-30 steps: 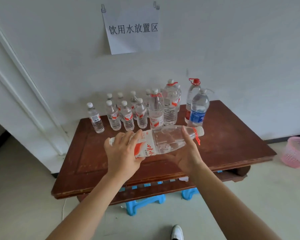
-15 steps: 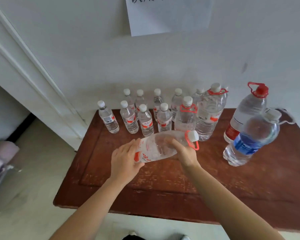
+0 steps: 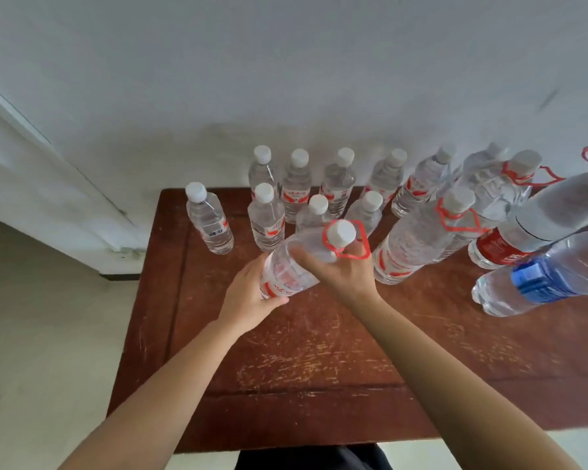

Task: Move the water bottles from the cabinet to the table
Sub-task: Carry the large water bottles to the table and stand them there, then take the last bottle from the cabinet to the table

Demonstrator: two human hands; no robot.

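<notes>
Surface: a scuffed dark-red wooden table [image 3: 319, 351] stood against a pale wall [image 3: 286, 79], with white door trim [image 3: 48, 164] and a light floor [image 3: 48, 334] to its left.
Held bottle: a large clear water bottle [image 3: 292, 262] with a red-and-white label was tilted over the table just in front of the standing bottles, its base low and to the left and its neck higher and to the right.
Cap: its white cap [image 3: 341, 232] pointed up toward the camera, with a red carry loop [image 3: 353, 245] hanging around the neck.
Left hand: the left hand [image 3: 248, 300] cupped the bottle's lower end, fingers curled around the labelled part and thumb beneath.
Right hand: the right hand [image 3: 347, 269] gripped the shoulder just under the cap, fingers wrapped over the top of the bottle.
Contact with table: whether the base touched the wood could not be told.
Small bottles: nine small white-capped bottles [image 3: 265, 222] stood upright in two loose rows at the far edge, one of them [image 3: 209, 222] set apart on the left.
Large bottles: two tall bottles with red loops [image 3: 418, 245] stood just right of the hands, one behind the other.
Far right: a red-labelled jug [image 3: 510, 245] and a blue-labelled bottle [image 3: 540, 279] stood close together near the right edge.
</notes>
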